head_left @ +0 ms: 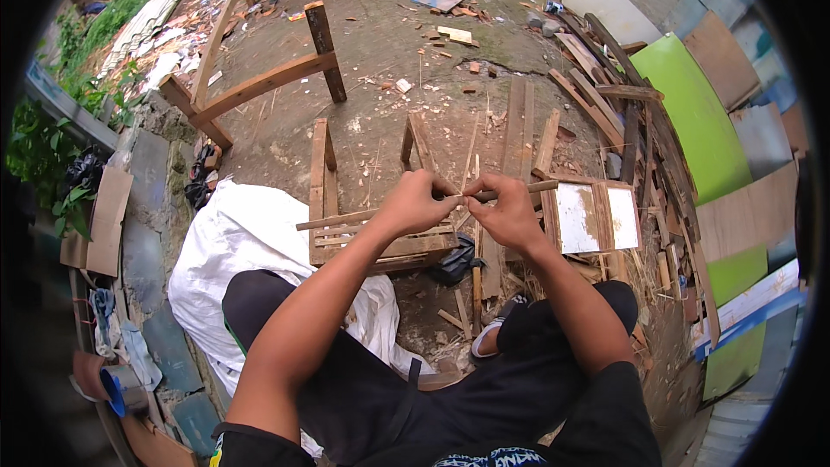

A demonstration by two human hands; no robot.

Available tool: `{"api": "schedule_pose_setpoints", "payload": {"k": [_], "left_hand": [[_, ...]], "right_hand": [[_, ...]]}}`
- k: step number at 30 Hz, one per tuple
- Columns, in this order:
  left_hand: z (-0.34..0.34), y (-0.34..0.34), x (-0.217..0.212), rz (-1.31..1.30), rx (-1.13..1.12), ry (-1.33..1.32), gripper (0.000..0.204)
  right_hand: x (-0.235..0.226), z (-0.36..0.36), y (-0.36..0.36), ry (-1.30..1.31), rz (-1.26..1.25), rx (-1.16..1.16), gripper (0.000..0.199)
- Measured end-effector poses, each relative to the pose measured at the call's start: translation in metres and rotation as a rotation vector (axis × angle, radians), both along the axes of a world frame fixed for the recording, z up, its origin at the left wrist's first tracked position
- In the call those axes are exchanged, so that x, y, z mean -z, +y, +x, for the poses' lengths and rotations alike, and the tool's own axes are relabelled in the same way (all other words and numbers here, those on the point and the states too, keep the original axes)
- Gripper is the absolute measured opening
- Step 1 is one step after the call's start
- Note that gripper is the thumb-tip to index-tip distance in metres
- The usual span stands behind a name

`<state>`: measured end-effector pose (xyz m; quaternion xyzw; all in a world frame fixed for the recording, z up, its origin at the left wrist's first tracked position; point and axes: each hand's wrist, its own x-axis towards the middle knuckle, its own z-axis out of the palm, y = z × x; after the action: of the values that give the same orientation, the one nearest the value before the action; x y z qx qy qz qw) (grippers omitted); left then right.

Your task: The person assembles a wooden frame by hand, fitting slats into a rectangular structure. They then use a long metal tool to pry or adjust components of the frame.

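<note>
My left hand [419, 203] and my right hand [503, 214] meet almost fingertip to fingertip in front of me, both closed in a pinch. A thin wooden strip [532, 188] runs slantwise through them, one end past the left wrist and the other past the right knuckles. The fingers cover its middle, so any small piece between the fingertips cannot be made out. Below and beyond the left hand lies a slatted wooden frame [380, 248] with legs pointing away from me. A white sack [238, 238] spreads beside my left leg.
A larger wooden frame [264, 91] stands at the far left. Planks [516, 125] and a white-panelled wooden piece [588, 216] lie at the right. Coloured boards [692, 112] lean along the right side. A black plastic bag [456, 261] sits below my hands. Rubble covers the far ground.
</note>
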<state>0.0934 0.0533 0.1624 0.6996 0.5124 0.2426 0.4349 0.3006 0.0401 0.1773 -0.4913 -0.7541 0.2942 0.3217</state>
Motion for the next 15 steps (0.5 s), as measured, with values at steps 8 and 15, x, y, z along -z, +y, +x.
{"api": "schedule_pose_setpoints", "payload": {"k": [8, 15], "left_hand": [[0.004, -0.007, -0.009, 0.037, -0.021, -0.010, 0.032], [0.005, -0.009, -0.010, 0.054, -0.036, -0.003, 0.032]], "right_hand": [[-0.004, 0.003, -0.008, 0.014, 0.084, 0.030, 0.015], [-0.003, 0.004, -0.008, -0.002, 0.068, 0.053, 0.016]]}}
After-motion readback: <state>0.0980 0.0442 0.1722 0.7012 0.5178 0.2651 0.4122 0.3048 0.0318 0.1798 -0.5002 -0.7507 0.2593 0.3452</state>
